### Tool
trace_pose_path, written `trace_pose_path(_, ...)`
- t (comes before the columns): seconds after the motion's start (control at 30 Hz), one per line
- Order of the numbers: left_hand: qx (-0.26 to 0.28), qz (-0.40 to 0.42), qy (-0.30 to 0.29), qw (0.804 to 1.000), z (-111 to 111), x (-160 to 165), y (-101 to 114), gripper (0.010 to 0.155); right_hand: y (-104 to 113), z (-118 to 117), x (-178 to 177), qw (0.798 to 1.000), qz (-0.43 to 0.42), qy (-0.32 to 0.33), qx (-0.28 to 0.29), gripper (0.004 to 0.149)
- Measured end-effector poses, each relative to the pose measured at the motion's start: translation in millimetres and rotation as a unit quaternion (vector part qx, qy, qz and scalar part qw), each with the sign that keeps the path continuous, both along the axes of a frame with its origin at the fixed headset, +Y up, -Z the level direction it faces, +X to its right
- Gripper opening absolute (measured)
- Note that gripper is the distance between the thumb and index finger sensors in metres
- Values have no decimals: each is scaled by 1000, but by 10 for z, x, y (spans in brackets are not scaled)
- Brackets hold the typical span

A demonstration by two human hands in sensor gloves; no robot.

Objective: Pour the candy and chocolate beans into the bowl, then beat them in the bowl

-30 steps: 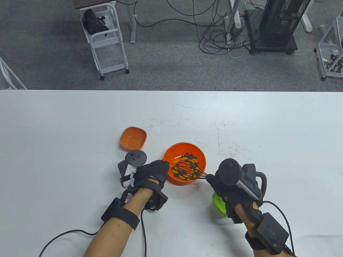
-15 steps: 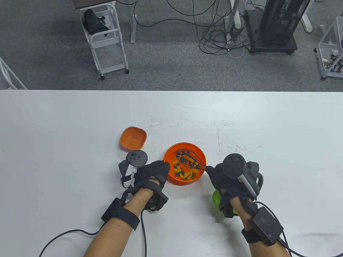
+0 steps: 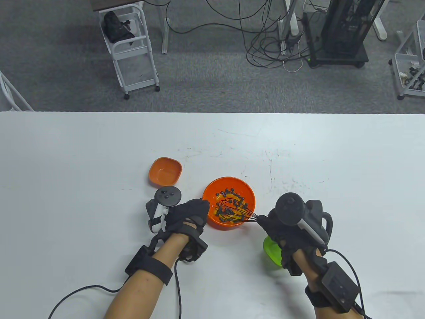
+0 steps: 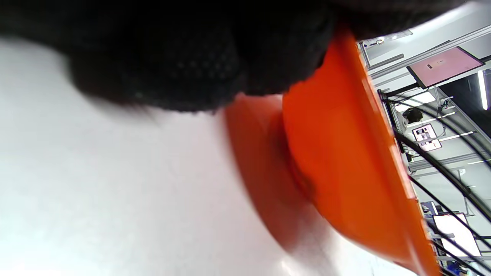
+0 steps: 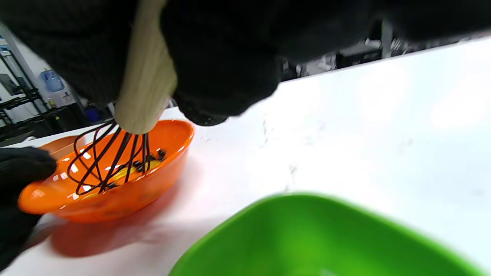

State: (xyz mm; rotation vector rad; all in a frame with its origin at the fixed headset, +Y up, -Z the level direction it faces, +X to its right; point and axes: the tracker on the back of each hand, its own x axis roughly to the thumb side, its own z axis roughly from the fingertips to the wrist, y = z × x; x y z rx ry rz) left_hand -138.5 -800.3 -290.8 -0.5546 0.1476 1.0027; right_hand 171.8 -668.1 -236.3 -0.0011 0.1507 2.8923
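An orange round bowl point(image 3: 247, 192) stands mid-table with dark chocolate beans point(image 3: 229, 192) and yellow candy point(image 5: 132, 168) inside. My left hand point(image 3: 191, 212) grips the bowl's left rim point(image 4: 368, 126). My right hand point(image 3: 275, 226) grips the wooden handle point(image 5: 144, 88) of a black wire whisk point(image 3: 232, 212), whose wires point(image 5: 103, 157) dip into the front of the bowl among the beans.
A small orange dish point(image 3: 165, 170) sits behind and left of the bowl. A green dish point(image 3: 272, 251) lies under my right wrist, close to the camera in the right wrist view point(image 5: 307, 237). White carts and cables stand on the floor beyond the table's far edge.
The whisk head swept from the bowl's front to its back, then returned to the front, scattering the beans. My right hand swung with it. The left hand kept still on the rim.
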Motion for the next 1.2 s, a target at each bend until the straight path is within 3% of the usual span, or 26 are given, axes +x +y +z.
trace_pose_path(0.17, 4, -10, 1, 1000, -2, 3, 4, 48, -47, -28, 4, 999, 9, -31, 26, 56)
trace_pose_path(0.47, 3, -11, 2, 1000, -11, -2, -3, 48, -347, -150, -64, 997, -75, -36, -12, 58)
trace_pose_path(0.8, 4, -14, 9, 1000, -5, 0, -4, 48, -109, -59, -71, 997, -48, 33, -47, 56)
trace_pose_path(1.03, 8, -13, 1, 1000, -6, 13, -4, 48, 29, -33, -24, 1000, 11, -1, 2, 54)
trace_pose_path(1.2, 11, -18, -4, 1000, 1, 38, 0, 48, -2, -35, -22, 999, 29, -32, 27, 56)
